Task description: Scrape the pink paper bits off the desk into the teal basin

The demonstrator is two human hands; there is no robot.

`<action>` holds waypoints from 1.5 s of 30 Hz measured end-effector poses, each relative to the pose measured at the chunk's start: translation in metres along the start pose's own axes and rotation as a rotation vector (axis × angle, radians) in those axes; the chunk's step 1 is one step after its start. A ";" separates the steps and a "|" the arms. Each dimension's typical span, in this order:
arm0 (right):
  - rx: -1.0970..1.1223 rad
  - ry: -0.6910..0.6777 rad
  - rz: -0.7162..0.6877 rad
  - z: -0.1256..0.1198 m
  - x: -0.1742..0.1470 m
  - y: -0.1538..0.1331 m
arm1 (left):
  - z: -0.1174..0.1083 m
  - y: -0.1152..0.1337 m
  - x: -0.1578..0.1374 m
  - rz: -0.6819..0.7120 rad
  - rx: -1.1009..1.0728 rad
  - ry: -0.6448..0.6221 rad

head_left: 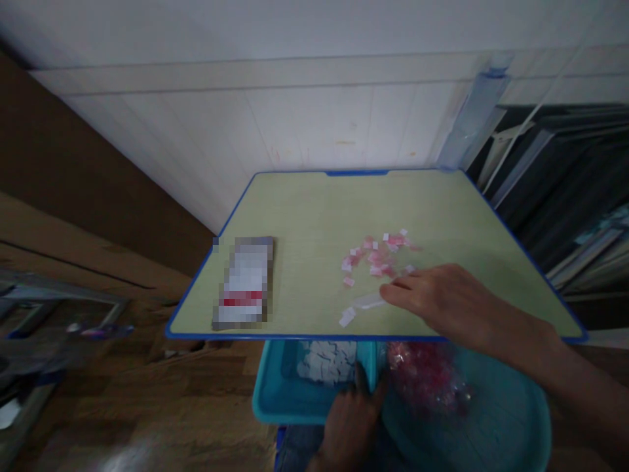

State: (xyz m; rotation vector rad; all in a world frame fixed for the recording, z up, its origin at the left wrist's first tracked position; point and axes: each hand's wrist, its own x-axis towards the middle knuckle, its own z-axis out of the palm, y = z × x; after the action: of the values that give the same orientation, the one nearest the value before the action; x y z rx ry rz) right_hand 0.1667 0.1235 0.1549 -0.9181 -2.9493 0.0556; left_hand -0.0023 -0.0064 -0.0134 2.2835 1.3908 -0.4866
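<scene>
My right hand (439, 294) reaches over the small table, its fingers pressed together on the end of a clear plastic strip (368, 301). A white tag (347, 317) lies at the strip's other end. Just beyond is a loose group of small pink pieces with white tags (376, 255). Below the table's front edge, my left hand (351, 419) is at the near rim of a teal bin (289, 411). Its index finger and thumb are stretched apart, and its other fingers look curled. White paper pieces (328, 362) lie in that bin, close to the index fingertip.
The pale tabletop (304, 216) has a blue rim. A pixelated phone-like object (244, 282) lies on its left. A round teal basin (511, 406) holds a clear bag of red-pink pieces (427, 377). A plastic bottle (474, 118) stands behind, beside dark stacked panels (565, 170).
</scene>
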 end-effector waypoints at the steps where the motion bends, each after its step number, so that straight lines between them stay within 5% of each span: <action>1: 0.000 0.004 0.001 0.001 0.000 0.001 | 0.001 0.000 0.000 0.001 -0.001 0.003; 7: -0.007 -0.047 -0.012 0.002 -0.002 -0.007 | 0.002 0.000 0.000 0.006 -0.014 0.051; 15: 0.072 -0.001 0.287 0.008 -0.007 0.007 | 0.001 0.001 0.001 -0.001 -0.040 0.074; 21: 0.255 -0.075 0.279 0.023 0.007 0.005 | 0.005 0.000 0.001 0.013 -0.049 0.107; 29: 0.324 -0.073 0.211 0.010 0.031 -0.024 | 0.007 0.000 0.001 0.014 -0.030 0.155; 34: 0.179 0.089 0.329 -0.007 -0.008 0.017 | 0.006 -0.001 0.001 0.013 -0.039 0.128; 39: 0.137 -0.103 0.407 -0.009 -0.074 0.046 | -0.002 -0.002 0.002 0.007 -0.059 0.058; 45: 0.146 -0.105 0.419 0.003 -0.103 0.059 | -0.009 -0.001 0.000 -0.012 -0.073 -0.017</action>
State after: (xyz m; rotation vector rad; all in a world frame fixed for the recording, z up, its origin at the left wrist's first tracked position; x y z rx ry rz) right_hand 0.2842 0.1138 0.1450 -1.5296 -2.7379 0.3393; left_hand -0.0027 -0.0009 -0.0063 2.2090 1.3912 -0.4506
